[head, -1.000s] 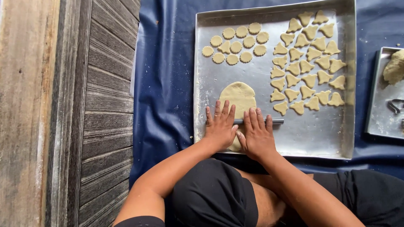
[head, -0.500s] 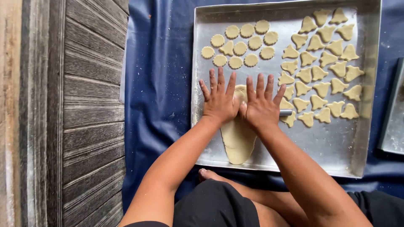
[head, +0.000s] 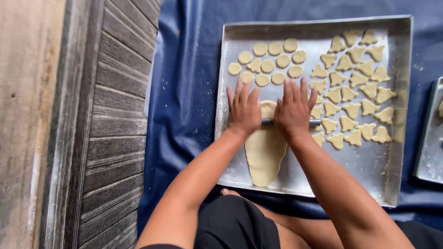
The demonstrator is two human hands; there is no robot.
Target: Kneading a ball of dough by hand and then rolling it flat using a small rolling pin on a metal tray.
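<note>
A thin metal rolling rod [head: 314, 122] is being pressed under both flat palms; the left hand [head: 243, 110] and the right hand [head: 292, 110] are being held side by side, each grip spread apart with fingers outstretched, not clamped on anything. The rod is being laid across an elongated sheet of dough [head: 264, 154] near the front of a large metal tray [head: 369, 175]. Round cut-outs [head: 267, 64] and bell-shaped cut-outs [head: 355, 87] are being kept farther back. The tray is being carried by a blue cloth [head: 189, 92] beside wooden planks [head: 115, 115].
</note>
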